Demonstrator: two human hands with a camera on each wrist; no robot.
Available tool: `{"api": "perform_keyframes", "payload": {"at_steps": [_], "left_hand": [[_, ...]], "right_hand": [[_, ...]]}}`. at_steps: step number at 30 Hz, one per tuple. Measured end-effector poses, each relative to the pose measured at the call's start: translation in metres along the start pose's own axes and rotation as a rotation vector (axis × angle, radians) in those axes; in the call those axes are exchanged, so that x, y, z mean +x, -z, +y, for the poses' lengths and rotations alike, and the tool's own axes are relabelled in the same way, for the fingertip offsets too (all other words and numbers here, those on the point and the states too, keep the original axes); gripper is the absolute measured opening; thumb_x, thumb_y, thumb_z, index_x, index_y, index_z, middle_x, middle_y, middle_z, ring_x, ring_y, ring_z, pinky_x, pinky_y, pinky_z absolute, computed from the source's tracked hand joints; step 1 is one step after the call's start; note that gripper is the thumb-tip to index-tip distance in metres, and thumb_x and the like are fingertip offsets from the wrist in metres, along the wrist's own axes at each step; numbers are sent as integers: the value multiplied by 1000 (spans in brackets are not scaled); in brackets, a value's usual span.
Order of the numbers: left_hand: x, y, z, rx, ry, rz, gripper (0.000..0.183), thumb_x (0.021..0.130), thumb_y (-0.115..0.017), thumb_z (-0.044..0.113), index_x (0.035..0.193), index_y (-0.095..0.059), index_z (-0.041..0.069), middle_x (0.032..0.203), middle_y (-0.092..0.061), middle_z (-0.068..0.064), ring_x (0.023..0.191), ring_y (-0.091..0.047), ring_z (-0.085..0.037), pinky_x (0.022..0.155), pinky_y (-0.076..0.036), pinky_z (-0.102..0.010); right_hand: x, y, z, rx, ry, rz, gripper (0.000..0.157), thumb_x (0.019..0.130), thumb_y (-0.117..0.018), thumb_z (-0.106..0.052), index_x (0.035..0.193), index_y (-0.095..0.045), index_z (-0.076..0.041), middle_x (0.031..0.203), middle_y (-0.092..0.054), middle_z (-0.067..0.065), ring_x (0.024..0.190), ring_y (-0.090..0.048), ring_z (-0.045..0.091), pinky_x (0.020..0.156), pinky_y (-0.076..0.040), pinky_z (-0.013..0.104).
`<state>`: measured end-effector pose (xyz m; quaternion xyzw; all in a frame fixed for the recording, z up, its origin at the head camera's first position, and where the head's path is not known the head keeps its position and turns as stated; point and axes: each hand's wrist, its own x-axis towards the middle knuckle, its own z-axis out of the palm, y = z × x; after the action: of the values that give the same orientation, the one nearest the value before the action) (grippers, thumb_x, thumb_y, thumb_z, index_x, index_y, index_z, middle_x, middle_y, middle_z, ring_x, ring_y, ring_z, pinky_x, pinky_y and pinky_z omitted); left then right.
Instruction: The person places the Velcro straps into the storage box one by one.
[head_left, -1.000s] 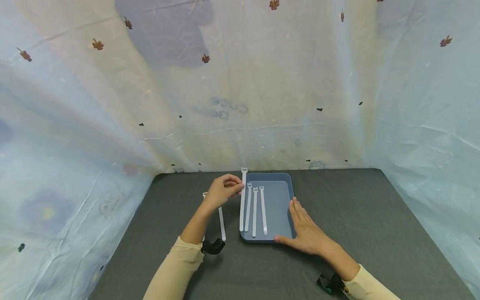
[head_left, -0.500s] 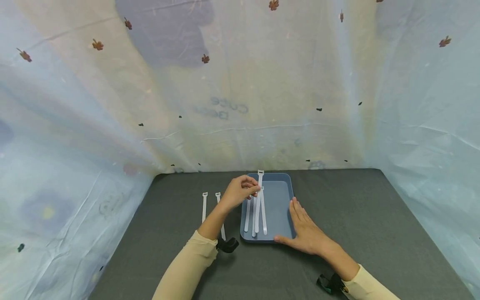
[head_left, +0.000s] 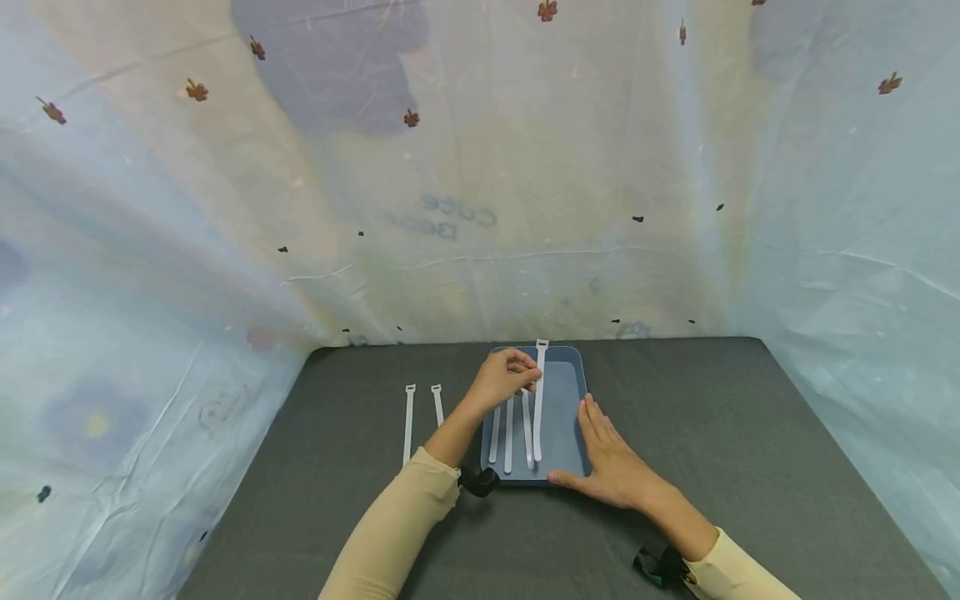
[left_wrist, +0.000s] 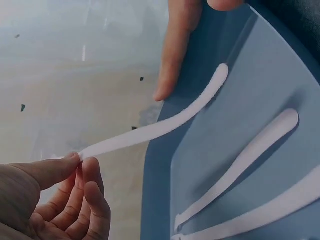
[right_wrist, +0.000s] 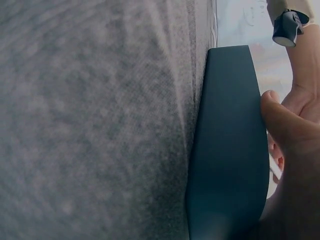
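My left hand (head_left: pixel 504 379) pinches a white velcro cable tie (head_left: pixel 539 417) near its slotted head, between thumb and index finger. The tie hangs lengthwise over the blue-grey tray (head_left: pixel 564 417); in the left wrist view its free tail (left_wrist: pixel 218 80) overlaps the tray floor. Three more white cable ties (head_left: pixel 509 437) lie side by side in the left half of the tray, their upper ends partly behind the left hand. At the tray's right side my right hand (head_left: pixel 611 462) rests with straight fingers along the rim, its thumb (right_wrist: pixel 280 117) at the front edge.
Two white cable ties (head_left: pixel 408 421) lie on the dark grey table (head_left: pixel 697 417) left of the tray, one partly hidden by the left forearm. A pale patterned sheet (head_left: pixel 525 208) hangs behind the table and along both sides.
The left hand has carried the pinched cable tie rightward, from the tray's left edge across the three lying ties to their right side. The right hand stays in place at the tray.
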<state>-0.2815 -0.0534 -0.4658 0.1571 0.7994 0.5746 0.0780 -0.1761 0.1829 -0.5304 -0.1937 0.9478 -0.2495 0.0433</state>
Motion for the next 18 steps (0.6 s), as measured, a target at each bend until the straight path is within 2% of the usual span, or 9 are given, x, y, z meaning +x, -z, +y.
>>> {"api": "perform_keyframes", "payload": {"at_steps": [9, 18], "left_hand": [[13, -17, -4, 9, 62, 13, 16, 104, -75, 17, 112, -70, 4, 93, -78, -7, 101, -74, -49, 90, -61, -61], [25, -34, -11, 24, 112, 21, 16, 102, -77, 12, 111, -70, 2, 92, -80, -14, 96, -77, -45, 88, -63, -58]], "right_hand": [[1, 0, 2, 7, 11, 5, 133, 90, -67, -80, 168, -5, 8, 177, 4, 27, 165, -4, 44, 130, -17, 63], [1, -1, 4, 8, 6, 1, 133, 90, -66, -81, 168, -5, 8, 178, 6, 26, 165, -3, 43, 131, -16, 62]]}}
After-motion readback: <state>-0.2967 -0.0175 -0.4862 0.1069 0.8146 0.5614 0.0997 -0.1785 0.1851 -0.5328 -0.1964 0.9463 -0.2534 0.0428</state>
